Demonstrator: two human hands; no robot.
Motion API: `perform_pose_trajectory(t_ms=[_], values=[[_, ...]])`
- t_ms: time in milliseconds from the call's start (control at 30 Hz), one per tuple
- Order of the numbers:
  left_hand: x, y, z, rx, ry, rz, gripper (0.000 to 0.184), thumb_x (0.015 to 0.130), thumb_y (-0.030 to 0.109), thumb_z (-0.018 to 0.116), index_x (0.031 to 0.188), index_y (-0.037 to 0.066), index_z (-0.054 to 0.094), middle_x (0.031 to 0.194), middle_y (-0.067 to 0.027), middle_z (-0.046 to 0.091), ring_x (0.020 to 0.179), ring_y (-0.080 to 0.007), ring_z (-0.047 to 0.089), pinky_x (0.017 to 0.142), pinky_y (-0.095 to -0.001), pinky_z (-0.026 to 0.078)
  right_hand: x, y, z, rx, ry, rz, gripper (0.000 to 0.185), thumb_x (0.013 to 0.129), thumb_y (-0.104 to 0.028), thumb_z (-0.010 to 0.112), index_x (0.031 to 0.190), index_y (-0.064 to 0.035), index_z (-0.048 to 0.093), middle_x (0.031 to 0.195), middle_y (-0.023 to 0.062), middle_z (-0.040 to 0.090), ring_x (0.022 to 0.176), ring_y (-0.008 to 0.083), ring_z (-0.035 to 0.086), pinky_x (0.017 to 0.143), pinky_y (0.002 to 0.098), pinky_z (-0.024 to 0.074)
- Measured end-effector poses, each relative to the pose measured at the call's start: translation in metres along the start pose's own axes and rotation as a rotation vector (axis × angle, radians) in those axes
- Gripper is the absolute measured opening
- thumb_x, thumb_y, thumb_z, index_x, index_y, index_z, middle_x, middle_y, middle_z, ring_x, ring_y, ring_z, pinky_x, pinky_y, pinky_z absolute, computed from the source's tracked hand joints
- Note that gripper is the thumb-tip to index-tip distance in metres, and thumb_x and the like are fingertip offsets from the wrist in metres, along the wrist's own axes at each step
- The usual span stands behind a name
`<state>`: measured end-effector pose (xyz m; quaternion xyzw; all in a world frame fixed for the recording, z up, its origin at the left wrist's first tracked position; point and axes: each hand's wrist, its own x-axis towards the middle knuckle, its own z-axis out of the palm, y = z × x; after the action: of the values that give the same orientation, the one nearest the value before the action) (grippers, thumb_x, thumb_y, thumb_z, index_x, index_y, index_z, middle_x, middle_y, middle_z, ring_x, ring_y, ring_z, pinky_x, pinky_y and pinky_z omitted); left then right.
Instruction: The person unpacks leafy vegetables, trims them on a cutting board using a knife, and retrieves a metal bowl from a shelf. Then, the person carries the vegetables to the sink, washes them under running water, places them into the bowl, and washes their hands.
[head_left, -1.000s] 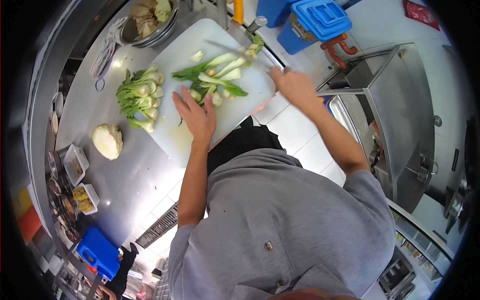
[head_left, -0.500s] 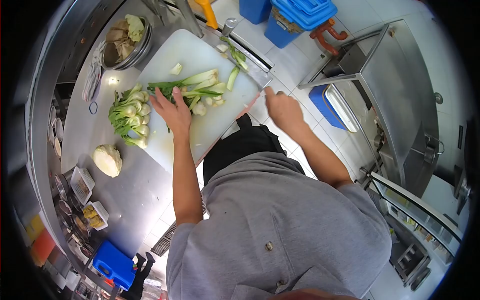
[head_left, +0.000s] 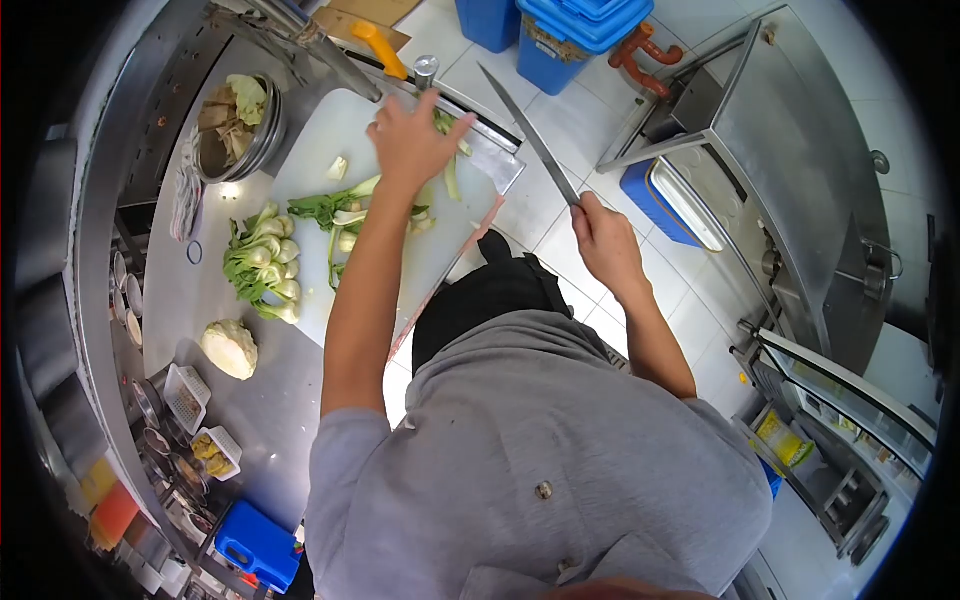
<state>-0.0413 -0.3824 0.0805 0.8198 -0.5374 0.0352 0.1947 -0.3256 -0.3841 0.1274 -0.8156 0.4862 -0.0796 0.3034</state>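
"Where's the knife (head_left: 538, 145)?"
"In the right hand's (head_left: 607, 240) grasp, blade pointing far left."
"And the left hand (head_left: 420, 140)?"
"Fingers spread over the board's (head_left: 312, 150) far right, near cut stalks (head_left: 452, 182); can't tell whether touching."
"The leafy greens (head_left: 318, 208)?"
"On the board, right of the whole heads (head_left: 268, 262)."

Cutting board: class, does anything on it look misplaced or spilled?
One pale chunk lies apart from the leafy greens on the board, so it looks stray; no spill shows, though the left hand hides part.
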Motion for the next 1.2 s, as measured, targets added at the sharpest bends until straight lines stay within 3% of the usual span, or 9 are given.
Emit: perform_pose_trajectory(t_ms=[133,400,500,633,733,933,1067,1167,1200], values=[[0.019,0.016,0.018,0.151,-0.388,-0.119,0.047,0.077,0.042,0.068,0.116,0.016,0.068,0.134,-0.0247,0.046,0.120,-0.0442,0.048,0.098,-0.0628,0.032,-0.009,0.013,-0.002,0.033,0.036,0.065,0.017,0.097,-0.019,0.053,0.091,-0.0030,0.051,0.070,0.0221,0.062,0.068,0.0456,0.060,0.062,0.0533,0.0433],[0.023,-0.013,0.026,-0.099,-0.242,-0.058,0.017,0.071,0.008,0.062,0.088,0.008,0.063,0.093,-0.0129,0.064,0.092,-0.0339,0.060,0.083,-0.0537,0.037,-0.016,0.018,0.005,0.141,0.019,0.116,0.018,0.097,-0.019,0.052,0.091,-0.0017,0.050,0.070,0.0234,0.062,0.069,0.0465,0.059,0.062,0.0530,0.0436],[0.000,-0.029,0.019,-0.171,0.057,0.123,0.017,0.068,0.008,0.065,0.083,0.007,0.057,0.087,-0.0147,0.061,0.083,-0.0379,0.057,0.076,-0.0502,0.042,-0.012,0.021,0.008,0.126,0.003,0.039,0.018,0.097,-0.020,0.052,0.092,-0.0017,0.051,0.073,0.0237,0.062,0.070,0.0466,0.060,0.063,0.0531,0.0440],[-0.040,-0.058,-0.015,-0.077,0.124,0.073,0.016,0.069,0.004,0.065,0.084,0.007,0.059,0.085,-0.0140,0.060,0.080,-0.0374,0.055,0.073,-0.0495,0.044,-0.003,0.013,0.008,0.074,-0.078,-0.032,0.018,0.097,-0.020,0.052,0.094,-0.0021,0.051,0.075,0.0232,0.063,0.073,0.0460,0.061,0.063,0.0532,0.0447],[-0.070,-0.074,-0.044,-0.006,0.035,-0.074,0.018,0.072,0.006,0.068,0.090,0.006,0.063,0.092,-0.0165,0.060,0.087,-0.0378,0.056,0.079,-0.0474,0.045,0.005,0.001,0.015,0.054,-0.209,-0.086,0.017,0.097,-0.020,0.052,0.097,-0.0031,0.050,0.077,0.0222,0.064,0.074,0.0456,0.062,0.064,0.0533,0.0462],[-0.151,-0.087,-0.072,-0.247,0.362,-0.329,0.027,0.085,0.019,0.072,0.106,0.002,0.065,0.121,-0.0214,0.056,0.116,-0.0375,0.053,0.100,-0.0444,0.041,0.017,-0.036,0.048,-0.082,-0.261,-0.287,0.018,0.097,-0.020,0.052,0.102,-0.0032,0.051,0.077,0.0226,0.064,0.074,0.0470,0.063,0.066,0.0552,0.0484],[-0.193,-0.098,-0.036,-0.125,0.370,-0.499,0.062,0.088,0.034,0.072,0.133,-0.002,0.051,0.141,-0.0367,0.035,0.131,-0.0499,0.035,0.110,-0.0543,0.030,0.039,-0.041,0.043,0.124,-0.351,-0.351,0.017,0.096,-0.019,0.052,0.101,-0.0024,0.052,0.075,0.0244,0.063,0.074,0.0478,0.062,0.067,0.0563,0.0484],[-0.179,-0.086,-0.016,-0.109,0.331,-0.536,0.075,0.087,0.043,0.071,0.142,0.000,0.045,0.145,-0.0431,0.025,0.136,-0.0555,0.027,0.113,-0.0582,0.021,0.059,-0.044,0.036,0.357,-0.539,0.036,0.017,0.099,-0.019,0.047,0.095,-0.0024,0.049,0.063,0.0129,0.058,0.049,0.0239,0.060,0.045,0.0384,0.0486],[-0.166,-0.083,-0.014,-0.048,0.301,-0.538,0.080,0.085,0.048,0.071,0.144,0.002,0.043,0.146,-0.0450,0.022,0.137,-0.0566,0.024,0.114,-0.0596,0.019,0.068,-0.042,0.041,0.344,-0.545,0.024,0.017,0.099,-0.019,0.047,0.095,-0.0024,0.049,0.063,0.0129,0.058,0.049,0.0239,0.060,0.045,0.0384,0.0486]])
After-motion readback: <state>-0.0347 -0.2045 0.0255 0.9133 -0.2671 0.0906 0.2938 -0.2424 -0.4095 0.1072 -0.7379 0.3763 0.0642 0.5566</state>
